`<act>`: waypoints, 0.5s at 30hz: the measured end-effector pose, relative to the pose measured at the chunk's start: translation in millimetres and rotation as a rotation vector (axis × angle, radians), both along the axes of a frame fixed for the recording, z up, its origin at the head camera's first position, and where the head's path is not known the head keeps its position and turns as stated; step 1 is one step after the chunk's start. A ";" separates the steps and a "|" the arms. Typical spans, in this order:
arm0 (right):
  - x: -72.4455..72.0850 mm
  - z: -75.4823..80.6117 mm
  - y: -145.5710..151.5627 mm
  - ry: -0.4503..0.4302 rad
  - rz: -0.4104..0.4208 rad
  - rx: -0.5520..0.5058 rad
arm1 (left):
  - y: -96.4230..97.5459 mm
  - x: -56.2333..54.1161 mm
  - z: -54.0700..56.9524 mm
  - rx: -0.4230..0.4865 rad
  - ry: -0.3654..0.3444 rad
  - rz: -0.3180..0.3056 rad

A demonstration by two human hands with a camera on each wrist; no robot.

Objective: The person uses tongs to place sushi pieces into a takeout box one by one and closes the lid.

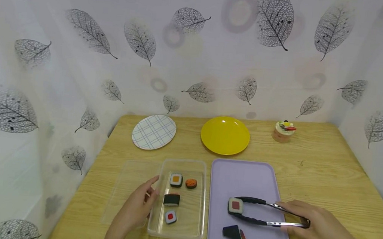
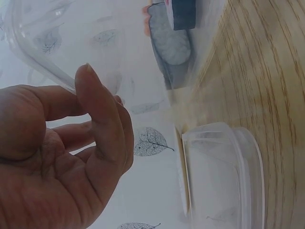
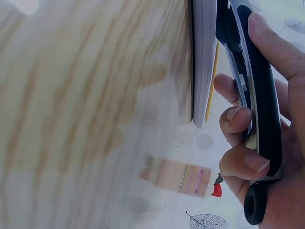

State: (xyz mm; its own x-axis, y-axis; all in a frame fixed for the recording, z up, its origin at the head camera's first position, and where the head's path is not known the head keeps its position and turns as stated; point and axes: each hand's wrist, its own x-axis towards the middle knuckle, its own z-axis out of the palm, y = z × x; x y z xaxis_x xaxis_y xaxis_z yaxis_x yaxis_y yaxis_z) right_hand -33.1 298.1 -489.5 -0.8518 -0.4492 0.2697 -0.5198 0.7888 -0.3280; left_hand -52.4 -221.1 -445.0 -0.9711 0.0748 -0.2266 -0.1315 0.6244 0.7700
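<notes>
My right hand point(image 1: 318, 223) grips black-and-silver tongs point(image 1: 272, 223), thumb on one arm and fingers on the other. The tongs' tips lie around a sushi roll point(image 1: 235, 205) with a dark red square centre, over the lilac tray point(image 1: 244, 176). Near it is a dark cone-shaped hand roll point(image 1: 233, 233). My left hand point(image 1: 137, 203) rests with relaxed fingers at the left rim of a clear plastic container point(image 1: 191, 230). Inside are an orange-centred roll point(image 1: 176, 180), an orange-topped sushi point(image 1: 191, 183), a dark-banded sushi point(image 1: 171, 199) and a red-centred roll point(image 1: 170, 217).
A clear lid point(image 1: 129, 174) lies left of the container, partly behind my left hand. Along the back stand a white checked plate point(image 1: 154, 131), a yellow plate point(image 1: 225, 136) and a toy cupcake point(image 1: 283, 131). A leaf-patterned curtain point(image 1: 196, 60) surrounds the wooden table point(image 1: 329, 171).
</notes>
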 end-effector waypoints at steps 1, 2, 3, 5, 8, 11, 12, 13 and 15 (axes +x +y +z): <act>0.3 0.5 0.2 0.004 0.001 -0.001 | 0.1 -0.1 -0.1 0.000 -0.001 0.000; 0.9 1.2 0.2 0.007 -0.006 -0.002 | 0.2 0.0 -0.2 0.001 0.000 -0.001; 1.5 2.0 0.3 0.010 -0.013 -0.004 | 0.3 -0.1 -0.4 0.002 -0.001 -0.001; 2.6 4.0 0.4 0.012 -0.029 -0.017 | 0.7 0.0 -0.5 0.003 0.000 -0.002; 3.3 8.3 0.0 -0.001 -0.039 -0.059 | 1.3 -0.2 -0.4 -0.002 0.002 0.000; 0.1 13.8 -1.3 0.003 -0.011 -0.118 | 1.7 -0.2 0.1 -0.009 0.000 0.006; -1.9 16.2 -2.5 0.011 -0.004 -0.127 | 1.7 -0.2 0.4 -0.009 -0.003 0.008; -4.3 19.0 -4.2 0.020 0.011 -0.141 | 1.7 -0.1 0.6 -0.010 -0.005 0.010; -9.9 24.7 -8.5 0.041 0.040 -0.156 | 1.5 0.1 1.0 -0.006 -0.012 0.013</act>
